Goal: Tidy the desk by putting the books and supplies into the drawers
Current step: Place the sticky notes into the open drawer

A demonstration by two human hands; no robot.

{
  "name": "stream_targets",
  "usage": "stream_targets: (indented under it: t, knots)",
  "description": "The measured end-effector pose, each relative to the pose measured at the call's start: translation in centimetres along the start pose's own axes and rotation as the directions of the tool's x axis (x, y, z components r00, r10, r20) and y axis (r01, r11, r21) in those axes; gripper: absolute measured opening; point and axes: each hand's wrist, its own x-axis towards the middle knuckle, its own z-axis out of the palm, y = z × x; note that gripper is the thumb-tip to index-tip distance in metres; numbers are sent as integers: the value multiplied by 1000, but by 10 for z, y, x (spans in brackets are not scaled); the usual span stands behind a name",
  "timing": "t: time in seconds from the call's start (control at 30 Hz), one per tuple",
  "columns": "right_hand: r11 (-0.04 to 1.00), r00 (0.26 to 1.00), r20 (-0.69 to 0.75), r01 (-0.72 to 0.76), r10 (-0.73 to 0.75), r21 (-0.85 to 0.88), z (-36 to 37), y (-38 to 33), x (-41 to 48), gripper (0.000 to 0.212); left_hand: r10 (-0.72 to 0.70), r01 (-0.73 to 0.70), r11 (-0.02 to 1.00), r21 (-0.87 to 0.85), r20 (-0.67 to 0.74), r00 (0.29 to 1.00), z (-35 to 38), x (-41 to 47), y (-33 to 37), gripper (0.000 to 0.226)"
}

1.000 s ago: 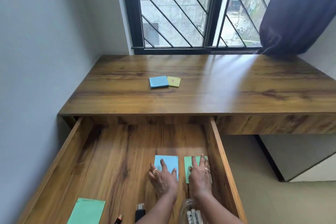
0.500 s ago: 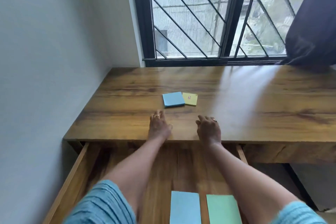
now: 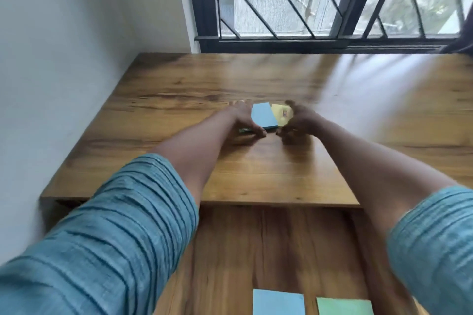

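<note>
The left hand (image 3: 243,120) pinches the blue sticky-note pad (image 3: 263,115), thumb at the near edge and fingers at the far left edge. Just right of it, the right hand (image 3: 299,123) curls around the yellow sticky-note pad (image 3: 281,114), which is tipped up off the desk (image 3: 179,110). The two pads touch between the hands. Nearer than both hands, the open drawer (image 3: 230,250) holds a second blue pad (image 3: 279,302) and a green pad (image 3: 344,307) side by side.

Left pad (image 3: 263,116), right pad (image 3: 282,113) side by side on desk (image 3: 204,84); left hand (image 3: 243,120), right hand (image 3: 300,121) flanking them; drawer (image 3: 256,250) before desk.
</note>
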Motion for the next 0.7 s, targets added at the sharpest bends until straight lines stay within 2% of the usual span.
stream_targets:
  t: [0.1,0.17,0.23,0.33,0.43,0.53,0.7]
  knots:
    - [999,997,-80,13,-16,-46,1,3,-3,88,44,-44,997,57,-7,999,-3,2,0,102]
    - [997,994,-110,3,-12,-80,3,4,-11,90,49,-47,993,106,-18,999,-3,-5,0,103]
    - [991,996,-91,-18,6,-132,7,0,-25,95,16,-15,992,127,-9,1000,-2,-19,-1,108]
    - [984,999,-33,-9,4,-176,13,-10,-50,95,-39,38,997,68,12,999,3,-42,-8,114]
    - [989,999,-27,43,-47,-142,20,-17,-85,94,-57,57,998,4,-43,997,8,-79,-16,113]
    - [991,994,-31,103,-106,-90,28,-22,-124,89,-14,15,1000,10,-116,993,15,-127,-23,109]
    - [982,982,-8,188,-188,-16,53,-31,-206,86,37,-19,986,167,-104,994,35,-220,-33,112]
